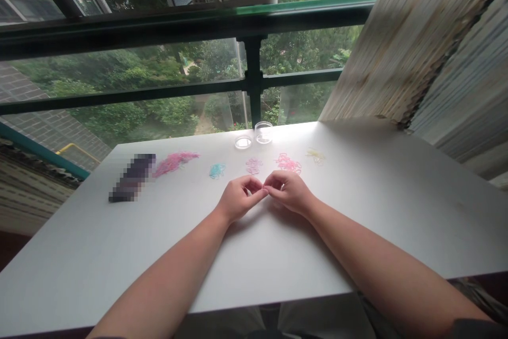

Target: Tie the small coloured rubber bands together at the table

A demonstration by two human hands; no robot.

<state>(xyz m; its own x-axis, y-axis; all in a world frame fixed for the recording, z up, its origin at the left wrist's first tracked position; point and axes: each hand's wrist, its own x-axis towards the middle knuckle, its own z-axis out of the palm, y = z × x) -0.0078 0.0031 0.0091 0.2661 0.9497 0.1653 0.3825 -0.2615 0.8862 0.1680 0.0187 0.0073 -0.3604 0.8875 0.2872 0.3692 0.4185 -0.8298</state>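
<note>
My left hand [240, 200] and my right hand [291, 192] meet fingertip to fingertip above the white table. Each pinches with thumb and forefinger; whatever lies between the tips is too small to make out. Just beyond the hands are small piles of thin loops that look like little rubber bands: a blue pile [216, 171], a lilac pile [254, 165], a pink pile [289, 163] and a pale yellow pile [316, 155]. A larger, mostly pink heap [174, 163] spreads out to the left.
At the table's far edge stands a clear round container [263, 133], with a clear lid [243, 143] lying beside it. A dark, pixelated oblong [133, 177] lies at the left. Behind the white table [381, 212] are a window with a green rail [254, 80] and a striped curtain [369, 43].
</note>
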